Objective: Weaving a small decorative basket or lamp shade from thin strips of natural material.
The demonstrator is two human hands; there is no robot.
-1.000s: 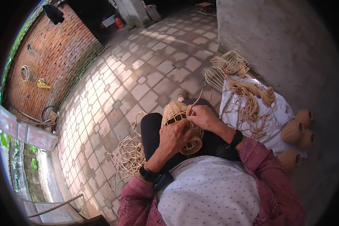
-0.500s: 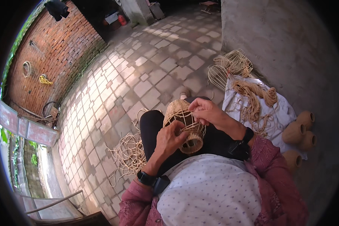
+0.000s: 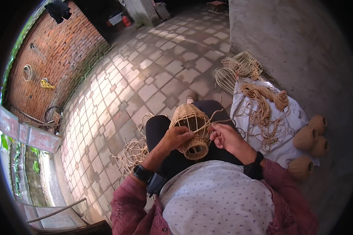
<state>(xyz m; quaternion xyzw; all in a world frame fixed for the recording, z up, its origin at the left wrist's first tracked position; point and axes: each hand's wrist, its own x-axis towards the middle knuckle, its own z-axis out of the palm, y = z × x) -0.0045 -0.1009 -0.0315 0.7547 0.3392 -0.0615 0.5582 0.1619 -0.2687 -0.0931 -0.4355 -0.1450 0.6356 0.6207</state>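
Note:
A woven tan basket [image 3: 186,113] lies across my lap, its open wire ribs showing in the middle and a narrow round neck [image 3: 197,150] toward me. My left hand [image 3: 173,138] is closed on the basket's left side, thumb across it at the ribs. My right hand [image 3: 224,137] is at the right side, fingers pinched on a twisted cord [image 3: 215,113] that loops up from the weave. My dark trouser legs [image 3: 155,133] are beneath.
Loose cord [image 3: 129,156] is heaped on the paved floor [image 3: 141,90] to my left. At my right, a white cloth [image 3: 296,117] bears rope hanks [image 3: 257,103]; wire frames [image 3: 225,80] and several clay-coloured pots [image 3: 304,137] are nearby. A brick wall [image 3: 47,47] stands far left, a concrete wall [image 3: 286,47] right.
Both hands have shifted on the basket: my right hand moved right and down, now pinching the cord, and my left hand has turned flatter. More of the ribbed middle shows.

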